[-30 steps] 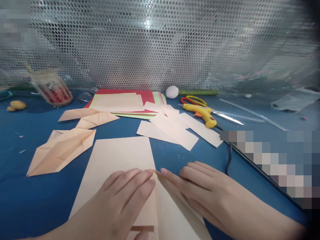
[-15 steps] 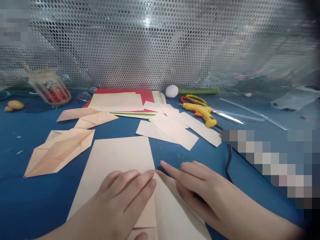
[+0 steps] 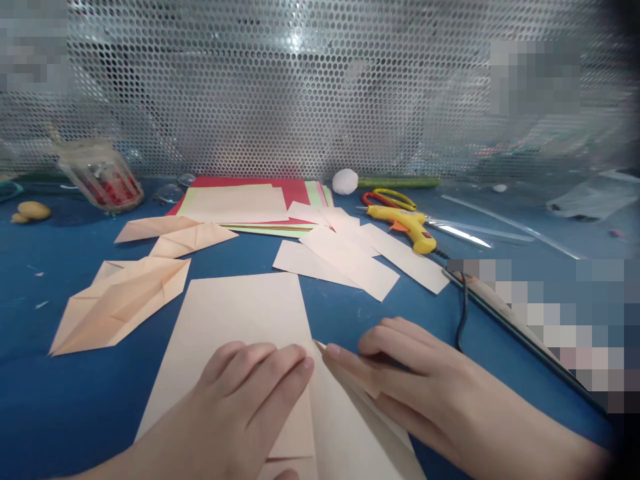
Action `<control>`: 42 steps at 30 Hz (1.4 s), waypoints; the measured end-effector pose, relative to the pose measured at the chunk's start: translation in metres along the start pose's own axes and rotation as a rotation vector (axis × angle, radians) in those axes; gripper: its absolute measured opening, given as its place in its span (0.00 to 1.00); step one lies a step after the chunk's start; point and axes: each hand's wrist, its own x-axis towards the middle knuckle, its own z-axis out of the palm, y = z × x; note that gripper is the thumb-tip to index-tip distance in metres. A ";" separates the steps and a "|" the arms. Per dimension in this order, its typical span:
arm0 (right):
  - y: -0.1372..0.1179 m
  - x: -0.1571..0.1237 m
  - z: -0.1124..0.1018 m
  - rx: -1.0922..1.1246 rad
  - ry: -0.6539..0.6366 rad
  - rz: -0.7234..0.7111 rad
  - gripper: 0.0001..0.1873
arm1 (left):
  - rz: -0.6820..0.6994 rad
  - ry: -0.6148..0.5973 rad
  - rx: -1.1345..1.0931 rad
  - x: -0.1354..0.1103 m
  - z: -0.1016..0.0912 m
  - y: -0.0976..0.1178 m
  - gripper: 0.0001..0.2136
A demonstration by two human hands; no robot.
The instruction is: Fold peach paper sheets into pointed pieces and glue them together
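Note:
A cream sheet of paper [image 3: 240,310] lies in front of me, with a partly folded flap [image 3: 345,433] along its right side. Over the middle of the sheet, my left hand [image 3: 257,393] is laid flat, its fingertips pressing near the flap's upper corner. My right hand [image 3: 415,380] grips the raised edge of that flap, index finger along the top corner and the other fingers bent. Folded paper pieces [image 3: 123,300] rest to the left. Beyond the sheet, several cut paper strips [image 3: 345,263] overlap one another.
A stack of coloured paper [image 3: 235,203] lies at the back, before a perforated metal panel [image 3: 225,87]. To its right are a white ball [image 3: 345,181], scissors [image 3: 390,199] and a yellow glue gun [image 3: 407,227] with a black cord [image 3: 463,313]. A glass jar [image 3: 107,177] stands back left.
My right hand has come down onto the flap; its index finger, raised above the corner before, now touches the paper's edge. My left hand has hardly moved.

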 end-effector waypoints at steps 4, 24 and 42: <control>0.002 0.000 -0.001 0.009 0.036 -0.080 0.26 | 0.011 -0.017 0.012 0.000 0.000 0.000 0.27; 0.000 -0.001 0.007 -0.100 0.095 -0.165 0.31 | 0.042 0.125 0.057 0.000 0.012 0.000 0.27; 0.004 -0.002 0.000 -0.144 0.042 -0.211 0.26 | 0.047 0.005 0.085 0.002 -0.001 0.002 0.28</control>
